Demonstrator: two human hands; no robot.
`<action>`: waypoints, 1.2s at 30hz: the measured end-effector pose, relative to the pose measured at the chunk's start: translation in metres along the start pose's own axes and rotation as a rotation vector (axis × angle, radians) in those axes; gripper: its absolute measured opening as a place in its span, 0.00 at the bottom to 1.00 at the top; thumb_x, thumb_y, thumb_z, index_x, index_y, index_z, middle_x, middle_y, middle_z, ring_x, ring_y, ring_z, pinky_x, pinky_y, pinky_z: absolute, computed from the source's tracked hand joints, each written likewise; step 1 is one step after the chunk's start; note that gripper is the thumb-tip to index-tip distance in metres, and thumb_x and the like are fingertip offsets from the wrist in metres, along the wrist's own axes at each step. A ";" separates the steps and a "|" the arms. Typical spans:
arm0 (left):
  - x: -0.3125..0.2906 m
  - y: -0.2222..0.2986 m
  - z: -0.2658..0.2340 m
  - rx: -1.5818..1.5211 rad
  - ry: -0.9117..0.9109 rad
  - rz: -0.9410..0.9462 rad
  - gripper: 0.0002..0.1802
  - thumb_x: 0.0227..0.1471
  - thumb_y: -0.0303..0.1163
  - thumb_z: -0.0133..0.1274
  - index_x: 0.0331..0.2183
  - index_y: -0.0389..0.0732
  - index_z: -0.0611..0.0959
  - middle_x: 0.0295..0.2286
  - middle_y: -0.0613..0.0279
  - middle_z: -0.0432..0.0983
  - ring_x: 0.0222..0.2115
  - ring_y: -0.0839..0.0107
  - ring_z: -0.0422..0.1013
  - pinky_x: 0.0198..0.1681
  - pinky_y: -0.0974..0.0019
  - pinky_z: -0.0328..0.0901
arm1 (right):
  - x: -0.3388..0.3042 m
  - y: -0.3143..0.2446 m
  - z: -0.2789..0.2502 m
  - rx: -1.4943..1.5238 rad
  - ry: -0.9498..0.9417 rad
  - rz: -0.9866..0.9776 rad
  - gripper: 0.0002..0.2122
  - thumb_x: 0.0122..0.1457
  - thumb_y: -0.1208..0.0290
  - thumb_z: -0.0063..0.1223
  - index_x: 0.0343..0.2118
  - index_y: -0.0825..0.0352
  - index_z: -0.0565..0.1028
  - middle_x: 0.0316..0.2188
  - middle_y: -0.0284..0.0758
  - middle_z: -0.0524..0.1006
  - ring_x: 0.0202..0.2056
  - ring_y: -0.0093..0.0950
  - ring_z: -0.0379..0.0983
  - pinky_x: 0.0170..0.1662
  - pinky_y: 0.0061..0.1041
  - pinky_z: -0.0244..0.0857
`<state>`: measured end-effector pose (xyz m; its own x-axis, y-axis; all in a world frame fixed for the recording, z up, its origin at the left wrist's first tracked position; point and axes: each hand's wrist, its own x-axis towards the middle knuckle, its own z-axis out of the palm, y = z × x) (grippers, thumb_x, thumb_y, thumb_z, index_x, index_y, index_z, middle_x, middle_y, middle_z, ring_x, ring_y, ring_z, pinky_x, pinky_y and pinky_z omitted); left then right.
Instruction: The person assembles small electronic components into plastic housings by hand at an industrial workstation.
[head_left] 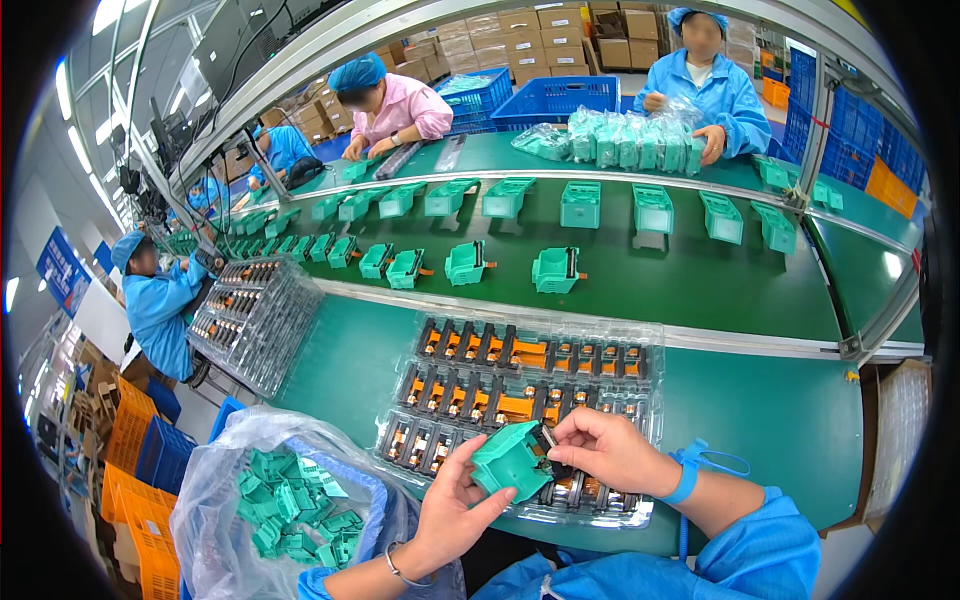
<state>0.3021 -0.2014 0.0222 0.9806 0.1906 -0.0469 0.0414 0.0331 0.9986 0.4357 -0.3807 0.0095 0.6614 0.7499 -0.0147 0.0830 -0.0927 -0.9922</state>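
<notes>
A green plastic housing point(508, 461) sits tilted in my left hand point(455, 505), gripped between the thumb and the fingers. My right hand point(612, 452) pinches a dark strip-like part point(547, 440) at the housing's right edge; the fingers partly cover it, so its exact kind and seating cannot be made out. Below both hands lies a clear plastic tray point(652, 400) with rows of black parts point(465, 340) bearing orange ribbons and copper-coloured rolls. A blue wrist strap point(687, 474) with a cord circles my right wrist.
At lower left stands a bag-lined bin point(350, 455) of loose green housings point(290, 505). Stacked clear trays point(255, 330) rise beyond it. Ahead, a green conveyor point(680, 290) carries rows of housings point(555, 270). Co-workers point(700, 90) work across it. A metal frame post point(885, 310) stands right.
</notes>
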 end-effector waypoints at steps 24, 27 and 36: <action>-0.001 -0.001 0.008 -0.037 -0.026 0.079 0.37 0.44 0.18 0.57 0.54 0.34 0.60 0.46 0.53 0.63 0.44 0.68 0.68 0.45 0.67 0.68 | -0.001 -0.004 -0.003 0.095 -0.092 0.101 0.08 0.51 0.78 0.57 0.30 0.69 0.68 0.26 0.30 0.72 0.31 0.16 0.71 0.33 0.15 0.67; -0.008 -0.003 0.002 -0.053 0.021 0.074 0.37 0.45 0.18 0.56 0.55 0.36 0.58 0.47 0.53 0.62 0.45 0.67 0.67 0.47 0.66 0.66 | 0.006 0.006 0.006 0.026 -0.093 0.003 0.08 0.51 0.79 0.57 0.30 0.68 0.68 0.26 0.29 0.72 0.30 0.17 0.70 0.34 0.17 0.67; -0.046 0.023 -0.046 0.118 0.064 0.229 0.28 0.51 0.22 0.50 0.54 0.39 0.62 0.46 0.57 0.66 0.46 0.69 0.66 0.51 0.65 0.62 | 0.033 -0.009 -0.103 -0.052 0.449 -0.086 0.03 0.51 0.74 0.50 0.26 0.60 0.67 0.18 0.23 0.66 0.20 0.12 0.64 0.19 0.13 0.60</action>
<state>0.2493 -0.1645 0.0460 0.9530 0.2415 0.1827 -0.1543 -0.1319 0.9792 0.5334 -0.4222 0.0309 0.9070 0.3992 0.1339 0.1814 -0.0837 -0.9798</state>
